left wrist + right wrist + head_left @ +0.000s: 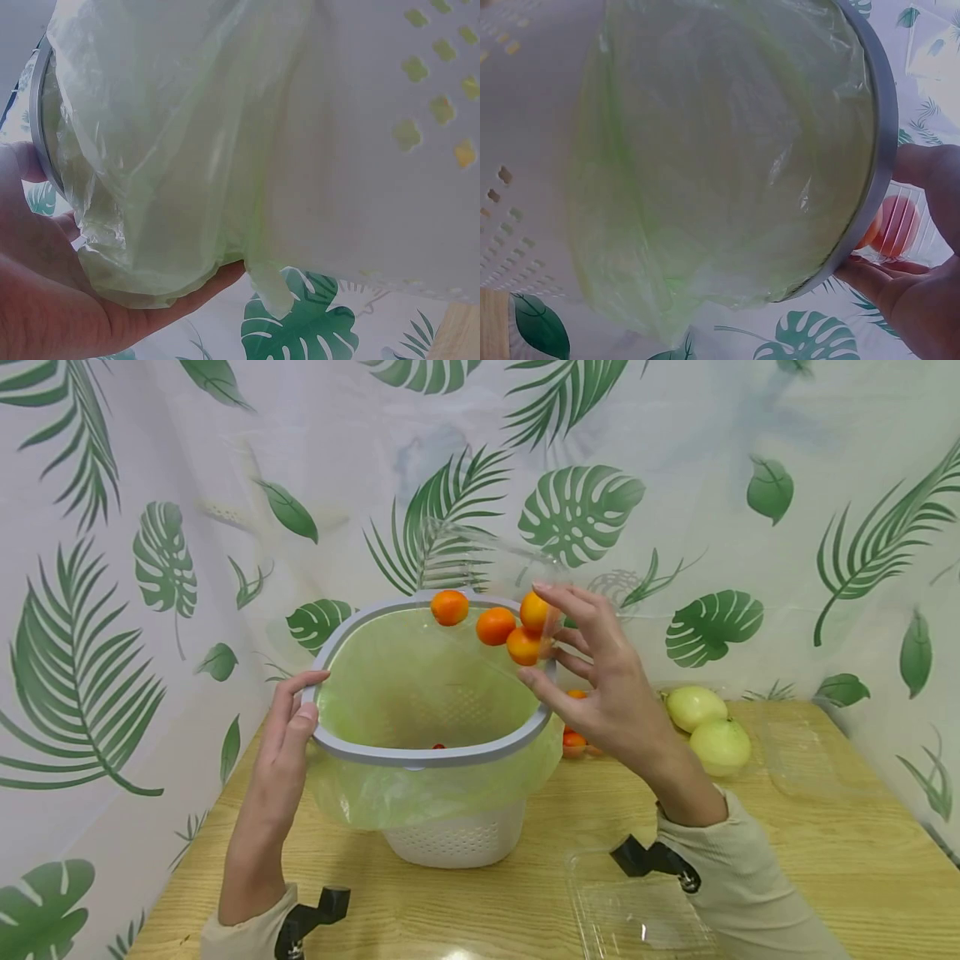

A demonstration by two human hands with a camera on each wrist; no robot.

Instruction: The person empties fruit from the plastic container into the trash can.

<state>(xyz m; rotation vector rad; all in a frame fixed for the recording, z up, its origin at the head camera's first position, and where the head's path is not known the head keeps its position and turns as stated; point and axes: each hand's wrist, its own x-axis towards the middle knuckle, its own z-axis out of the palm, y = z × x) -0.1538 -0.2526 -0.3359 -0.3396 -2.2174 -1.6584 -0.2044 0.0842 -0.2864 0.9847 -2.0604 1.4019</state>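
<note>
The right hand (600, 672), fingers curled round a clear punnet (480, 568), tips orange tomatoes (495, 625) into the lined bin (420, 752), its rim gripped by the left hand (281, 735); next, empty it fully.

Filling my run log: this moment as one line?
left hand: holds grey bin rim | right hand: tips clear plastic container | small orange fruits: falling

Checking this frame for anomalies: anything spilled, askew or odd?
Yes. Small orange fruits are mid-air above the lined bin, tipping from a clear container the right hand holds. The left hand grips the rim. A few orange fruits lie on the table beside the bin.
</note>
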